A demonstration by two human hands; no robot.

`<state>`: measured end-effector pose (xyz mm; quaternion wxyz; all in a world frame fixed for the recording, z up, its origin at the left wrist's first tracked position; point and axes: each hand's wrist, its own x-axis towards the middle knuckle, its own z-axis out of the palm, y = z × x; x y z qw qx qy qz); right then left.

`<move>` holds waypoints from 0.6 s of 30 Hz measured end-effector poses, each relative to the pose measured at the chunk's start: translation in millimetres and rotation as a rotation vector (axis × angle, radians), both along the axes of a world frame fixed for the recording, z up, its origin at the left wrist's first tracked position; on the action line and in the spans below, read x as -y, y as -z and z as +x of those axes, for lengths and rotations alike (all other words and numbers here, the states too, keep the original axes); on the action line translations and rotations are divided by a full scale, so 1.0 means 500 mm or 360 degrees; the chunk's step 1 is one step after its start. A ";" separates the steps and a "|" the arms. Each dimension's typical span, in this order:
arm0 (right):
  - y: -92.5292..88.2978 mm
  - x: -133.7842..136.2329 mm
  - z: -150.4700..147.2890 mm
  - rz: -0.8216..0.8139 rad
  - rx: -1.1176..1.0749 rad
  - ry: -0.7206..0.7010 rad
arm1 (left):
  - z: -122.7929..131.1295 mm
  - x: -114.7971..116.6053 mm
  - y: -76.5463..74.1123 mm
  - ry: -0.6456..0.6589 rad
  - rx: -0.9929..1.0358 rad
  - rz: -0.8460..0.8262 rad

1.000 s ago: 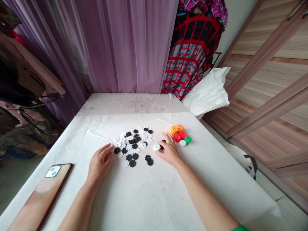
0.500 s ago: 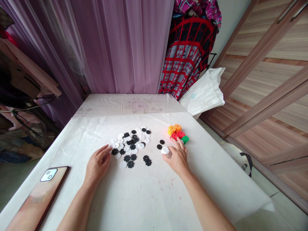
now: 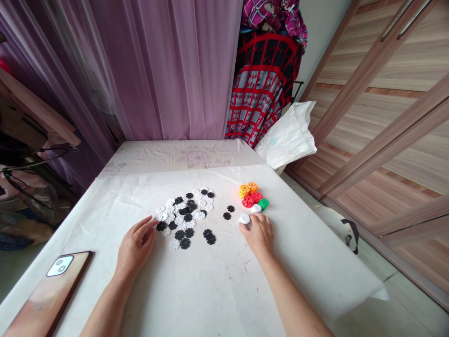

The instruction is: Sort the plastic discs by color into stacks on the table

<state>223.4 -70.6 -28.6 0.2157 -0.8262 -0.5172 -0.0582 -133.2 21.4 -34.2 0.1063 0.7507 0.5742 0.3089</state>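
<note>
A loose spread of flat black and white snowflake-shaped plastic discs (image 3: 185, 215) lies on the white-covered table (image 3: 210, 290). My left hand (image 3: 136, 243) rests on the cloth with its fingers apart, its fingertips beside a black disc (image 3: 161, 226) at the spread's near edge. My right hand (image 3: 258, 235) pinches a small white disc stack (image 3: 244, 218) at its fingertips. Just beyond that hand sit red, orange and green disc stacks (image 3: 251, 196), and two black discs (image 3: 227, 216) lie to its left.
A phone (image 3: 49, 292) lies face down at the table's left edge. A white plastic bag (image 3: 287, 135) sits past the right corner. Purple curtains (image 3: 175, 70) hang behind the table, and wooden wardrobe doors (image 3: 379, 117) stand to the right.
My right hand has carried the white stack rightward, uncovering two black discs. The whole scene has shifted slightly left in view as my head turned.
</note>
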 end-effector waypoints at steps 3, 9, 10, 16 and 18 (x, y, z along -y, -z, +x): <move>0.000 -0.004 -0.002 -0.0005 -0.0020 0.0088 | -0.001 -0.002 0.000 0.0010 -0.0006 0.0005; 0.021 -0.001 0.003 0.0123 -0.0022 0.0118 | -0.001 -0.002 -0.002 0.0009 -0.0039 0.0022; 0.028 0.004 0.005 0.0158 -0.0031 0.0117 | -0.002 -0.001 -0.002 0.0009 -0.0045 0.0025; 0.050 0.067 0.019 0.0283 -0.0007 -0.0154 | -0.003 -0.003 -0.003 0.0031 -0.0074 0.0060; 0.043 0.082 0.021 0.0222 0.0060 -0.0267 | -0.004 -0.005 -0.003 0.0040 -0.0085 0.0069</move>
